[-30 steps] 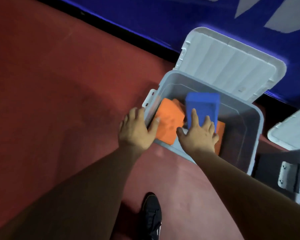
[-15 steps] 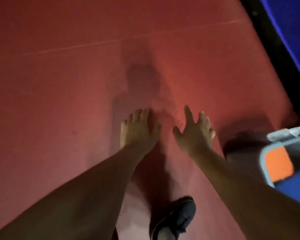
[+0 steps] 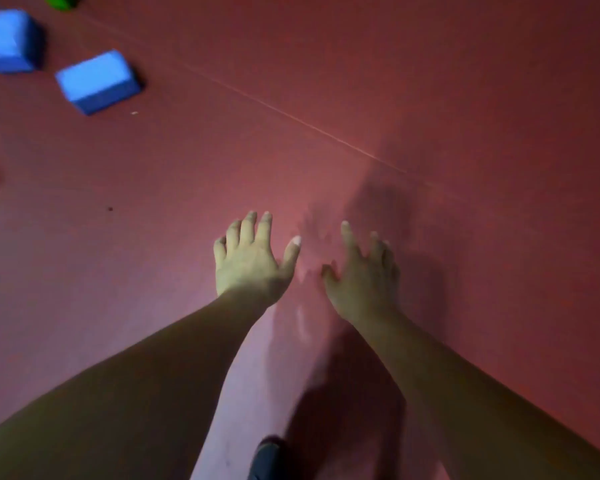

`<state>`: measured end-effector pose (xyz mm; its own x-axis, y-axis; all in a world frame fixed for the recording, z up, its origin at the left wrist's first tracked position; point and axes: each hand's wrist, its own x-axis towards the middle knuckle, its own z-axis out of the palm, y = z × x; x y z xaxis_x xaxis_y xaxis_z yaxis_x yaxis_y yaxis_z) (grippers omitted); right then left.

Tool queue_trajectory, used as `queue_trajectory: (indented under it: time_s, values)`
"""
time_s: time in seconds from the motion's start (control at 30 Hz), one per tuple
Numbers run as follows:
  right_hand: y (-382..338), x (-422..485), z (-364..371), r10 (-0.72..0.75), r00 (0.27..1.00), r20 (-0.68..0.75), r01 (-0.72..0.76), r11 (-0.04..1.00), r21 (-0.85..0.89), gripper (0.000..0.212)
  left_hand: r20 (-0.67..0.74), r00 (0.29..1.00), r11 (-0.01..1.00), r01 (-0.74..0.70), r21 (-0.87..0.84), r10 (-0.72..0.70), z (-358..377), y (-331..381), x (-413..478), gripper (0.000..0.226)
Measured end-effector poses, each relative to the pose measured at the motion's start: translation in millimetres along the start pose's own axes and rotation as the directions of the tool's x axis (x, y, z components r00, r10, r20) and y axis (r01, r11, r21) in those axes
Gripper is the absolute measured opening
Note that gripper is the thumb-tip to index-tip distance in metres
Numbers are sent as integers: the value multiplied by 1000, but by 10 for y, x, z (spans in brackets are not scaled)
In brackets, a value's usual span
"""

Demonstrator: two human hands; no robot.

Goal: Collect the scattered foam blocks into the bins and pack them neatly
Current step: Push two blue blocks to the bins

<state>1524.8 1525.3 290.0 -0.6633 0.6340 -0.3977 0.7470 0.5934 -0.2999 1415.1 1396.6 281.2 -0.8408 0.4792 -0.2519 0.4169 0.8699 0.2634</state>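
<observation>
Looking down at a red floor [image 3: 430,81] here, with both hands held out in front and nothing in either one. The left hand [image 3: 248,263] has its fingers loosely spread and the thumb out to the side. The right hand [image 3: 362,275] is much the same, fingers apart and a bit bent, sitting in shadow. Neither touches a block.

The foam is well off to the upper left. The nearer blue block [image 3: 97,81] lies flat on the floor, and a second blue block [image 3: 7,39] sits just beyond it by the picture's edge. A green thing [image 3: 59,0] pokes in at the very top, maybe another block but too cut off to say. No bin is in view. A thin seam [image 3: 291,117] runs diagonally across the floor beyond the hands, and the tip of a dark shoe [image 3: 267,459] shows at the bottom.

Handling guess: it's foam, so light, a little squishy, grippy rather than slick, and not fragile. The blocks look chunky, so I'd grab across the short width, thumb on one long side and fingers on the other, maybe one per hand. A gentle squeeze should be enough, since a hard one just dents it.
</observation>
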Motion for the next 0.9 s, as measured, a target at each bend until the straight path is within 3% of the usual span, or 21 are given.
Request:
queue_trajectory:
  time_s: [0.27,0.43,0.67,0.9]
  values:
    - [-1784,1157,4,-330,943,37,332,940,-80,81,-96,948,953,303,-11,-302,-763,-1182,1152,77]
    - [-2474,2153,-57,-446,877,177,471,871,-138,79,-113,874,881,465,-89,-472,-986,-1512,2232,80]
    - [-3022,3248,-337,-459,838,295,529,815,-235,76,-44,805,798,577,-174,-592,-1247,-1555,3245,81]
    - [-4076,4272,-383,-520,779,352,619,729,-293,80,-23,709,688,675,-267,-705,-1570,-2138,4274,81]
